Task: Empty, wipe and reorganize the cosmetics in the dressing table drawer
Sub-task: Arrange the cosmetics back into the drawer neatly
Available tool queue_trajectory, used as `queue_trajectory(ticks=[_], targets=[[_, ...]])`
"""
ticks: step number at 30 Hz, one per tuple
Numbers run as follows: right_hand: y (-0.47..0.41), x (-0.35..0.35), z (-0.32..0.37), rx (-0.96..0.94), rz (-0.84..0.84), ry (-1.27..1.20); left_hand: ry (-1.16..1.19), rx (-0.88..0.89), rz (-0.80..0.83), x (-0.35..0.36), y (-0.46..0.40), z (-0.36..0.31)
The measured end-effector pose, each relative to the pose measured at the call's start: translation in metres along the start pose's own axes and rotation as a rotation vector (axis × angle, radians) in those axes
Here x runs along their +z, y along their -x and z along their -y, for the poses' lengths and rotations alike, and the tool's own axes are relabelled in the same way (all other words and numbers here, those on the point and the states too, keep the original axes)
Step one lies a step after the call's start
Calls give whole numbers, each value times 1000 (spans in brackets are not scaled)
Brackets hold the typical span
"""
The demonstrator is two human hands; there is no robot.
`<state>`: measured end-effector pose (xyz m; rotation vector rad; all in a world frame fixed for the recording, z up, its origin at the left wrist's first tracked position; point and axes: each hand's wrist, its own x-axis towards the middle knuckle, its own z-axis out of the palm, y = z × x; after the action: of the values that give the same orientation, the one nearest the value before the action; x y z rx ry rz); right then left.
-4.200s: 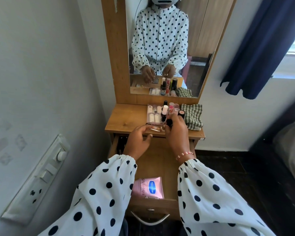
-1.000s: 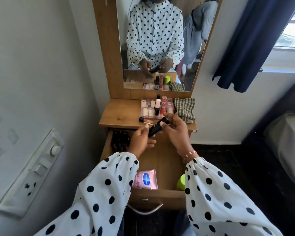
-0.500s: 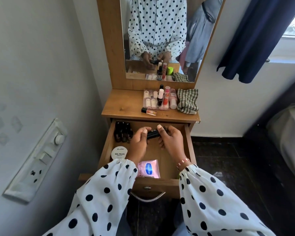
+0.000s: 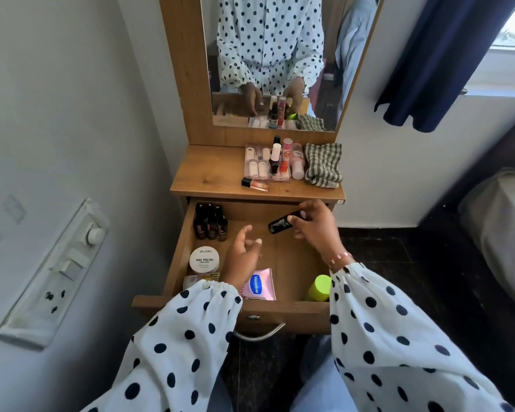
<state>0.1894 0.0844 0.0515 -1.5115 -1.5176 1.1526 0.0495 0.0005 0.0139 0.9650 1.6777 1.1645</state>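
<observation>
The wooden drawer (image 4: pixel 295 257) is pulled out under the dressing table top (image 4: pixel 208 176). My right hand (image 4: pixel 315 227) pinches a black cosmetic tube (image 4: pixel 281 224) above the drawer's back right part. My left hand (image 4: pixel 244 254) hovers over the drawer's middle, fingers loosely curled, holding nothing. In the drawer stand dark nail polish bottles (image 4: pixel 210 224) at the back left, a white nail polish remover jar (image 4: pixel 204 259), a pink Vaseline sachet (image 4: pixel 260 283) and a lime-green capped container (image 4: pixel 320 288). A clear organizer (image 4: pixel 265 168) with several cosmetics sits on the top.
A checked cloth (image 4: pixel 323 163) lies at the top's right end, and a small lip gloss tube (image 4: pixel 254 184) lies near its front edge. The mirror (image 4: pixel 274 60) rises behind. A switch panel (image 4: pixel 54 272) is on the left wall; a bed (image 4: pixel 503 218) is at right.
Both hands came down from the table top into the drawer with the black tube. My left hand has let go of it; only the right holds it now.
</observation>
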Motion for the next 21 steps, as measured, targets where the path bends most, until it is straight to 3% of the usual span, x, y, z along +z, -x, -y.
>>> queue_trajectory(ticks=[3,7,15,21], targets=[[-13,-20,-6,68,-97,67,-55,-27,-2,2,-5,1],[-16,-30,-14,65,-71,47,-72,-46,14,7,-7,1],[-1,-15,-12,376,149,-609,-48,-4,14,7,-5,6],[-3,-19,-8,436,140,-276,-39,-3,24,5,-3,7]])
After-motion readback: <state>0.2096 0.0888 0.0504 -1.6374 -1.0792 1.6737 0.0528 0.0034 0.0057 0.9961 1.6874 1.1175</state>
